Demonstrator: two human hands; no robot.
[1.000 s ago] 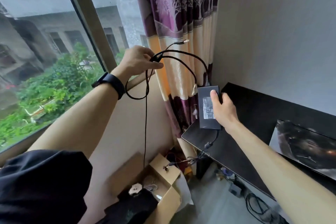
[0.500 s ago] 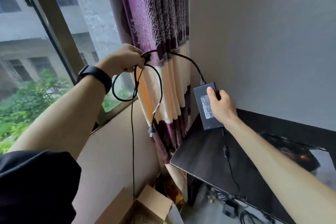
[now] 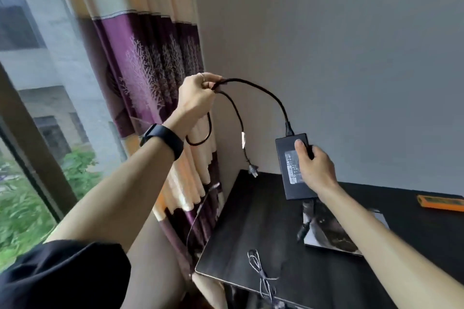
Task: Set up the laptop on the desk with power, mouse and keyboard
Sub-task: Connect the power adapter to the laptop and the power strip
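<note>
- Our L hand (image 3: pixel 198 98): fingers curled, pinching looped pwr cable (image 3: pixel 266 90) above desk's (image 3: pixel 251 233) left edge.
- Our R hand (image 3: pixel 315 168) grips adapter brick (image 3: pixel 286 158) over back-left corner; plug (image 3: pixel 253 171) dangles beside it.

Black power brick (image 3: pixel 288 175) upright above desk (image 3: pixel 251 221); cord (image 3: pixel 263 90) looped.

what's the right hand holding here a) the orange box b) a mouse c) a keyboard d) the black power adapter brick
d: the right hand grips the black power adapter brick over the desk, while the left hand holds the bunched cable that runs into the brick's top end.
</note>
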